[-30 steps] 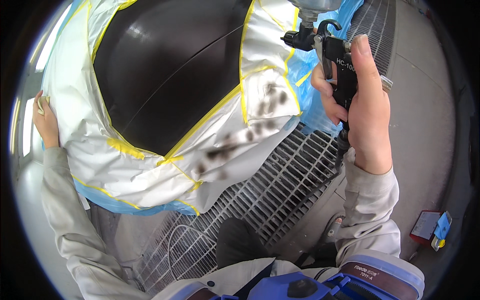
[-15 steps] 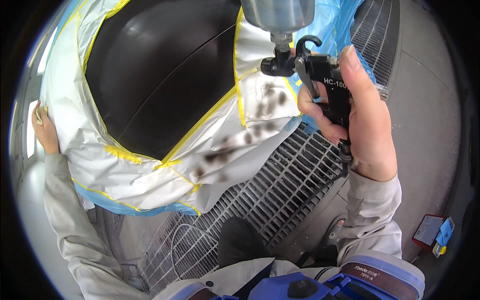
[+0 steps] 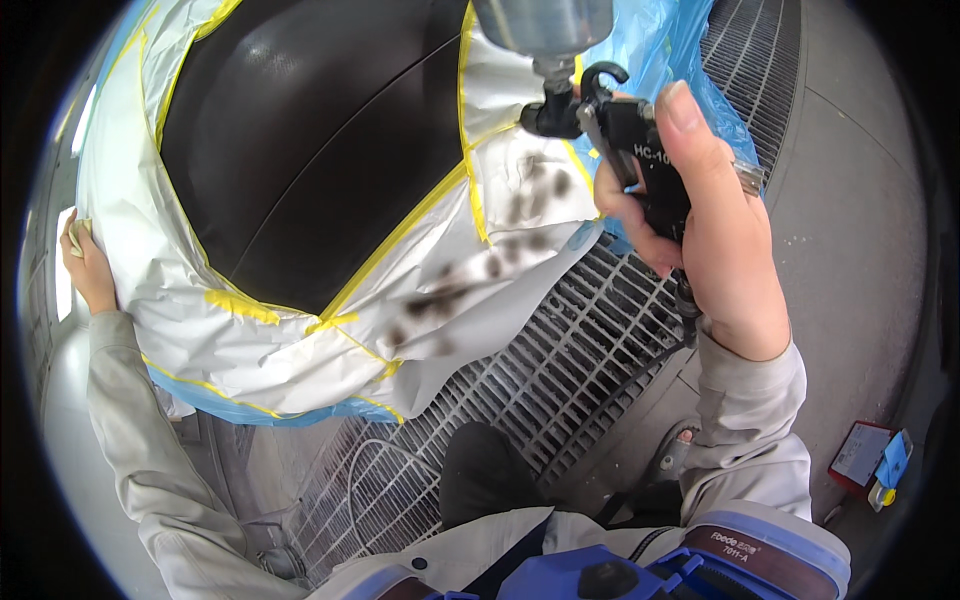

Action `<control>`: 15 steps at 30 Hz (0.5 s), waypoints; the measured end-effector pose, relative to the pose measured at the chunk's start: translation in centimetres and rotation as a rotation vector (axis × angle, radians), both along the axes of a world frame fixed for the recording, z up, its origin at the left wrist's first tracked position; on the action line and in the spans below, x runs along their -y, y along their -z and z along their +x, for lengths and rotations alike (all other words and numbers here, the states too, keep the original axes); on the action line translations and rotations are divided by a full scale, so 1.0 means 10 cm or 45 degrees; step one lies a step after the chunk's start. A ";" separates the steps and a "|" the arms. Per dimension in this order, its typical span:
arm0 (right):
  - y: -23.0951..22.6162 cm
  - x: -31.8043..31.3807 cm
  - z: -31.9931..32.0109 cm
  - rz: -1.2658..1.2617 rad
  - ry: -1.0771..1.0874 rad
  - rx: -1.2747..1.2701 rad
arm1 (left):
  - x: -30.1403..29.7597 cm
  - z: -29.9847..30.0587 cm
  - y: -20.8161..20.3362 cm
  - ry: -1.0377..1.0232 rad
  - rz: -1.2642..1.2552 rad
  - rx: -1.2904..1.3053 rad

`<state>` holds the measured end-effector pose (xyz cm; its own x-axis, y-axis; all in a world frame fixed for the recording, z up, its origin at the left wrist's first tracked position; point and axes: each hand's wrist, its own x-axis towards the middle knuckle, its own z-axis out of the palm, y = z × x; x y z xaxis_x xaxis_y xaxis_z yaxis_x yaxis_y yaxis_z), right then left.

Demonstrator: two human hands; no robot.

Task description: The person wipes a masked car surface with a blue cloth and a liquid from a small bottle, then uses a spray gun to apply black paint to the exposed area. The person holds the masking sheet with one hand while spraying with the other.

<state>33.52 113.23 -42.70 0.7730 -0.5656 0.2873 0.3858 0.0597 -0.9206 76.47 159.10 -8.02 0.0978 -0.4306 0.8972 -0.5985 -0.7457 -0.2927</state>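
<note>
My right hand (image 3: 735, 240) is wrapped round the grip of a black spray gun (image 3: 662, 190), with the thumb along its top. A clear, greyish paint cup (image 3: 545, 25) sits above the gun's head, partly cut off by the picture's upper edge. The gun is above the right side of a glossy dark panel (image 3: 320, 150), framed by white masking sheet (image 3: 280, 365) and yellow tape. Far to the left, my left hand (image 3: 93, 278) pinches a small pale yellow cloth (image 3: 79, 237) beside the sheet's outer edge.
Dark overspray spots (image 3: 440, 300) mark the sheet. Blue film (image 3: 655, 60) hangs at the far right. A metal floor grating (image 3: 560, 360) lies below, crossed by a dark hose. On the floor at right is a red-edged box (image 3: 858, 455). My blue respirator (image 3: 570, 580) fills the lower edge.
The spray gun and my right hand have shifted slightly left in the picture. The masked panel also appears a little further up and left. Both hands keep their grips.
</note>
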 end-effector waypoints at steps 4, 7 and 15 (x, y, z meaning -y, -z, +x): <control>0.08 0.01 -0.07 0.066 -0.095 -0.054 | -0.02 0.01 -0.01 0.053 0.010 0.023; 0.06 0.02 -0.04 0.010 0.012 -0.038 | -0.02 0.01 -0.01 0.030 0.006 0.022; 0.07 -0.05 -0.01 -0.058 0.276 0.152 | -0.03 0.03 -0.01 0.013 -0.013 -0.033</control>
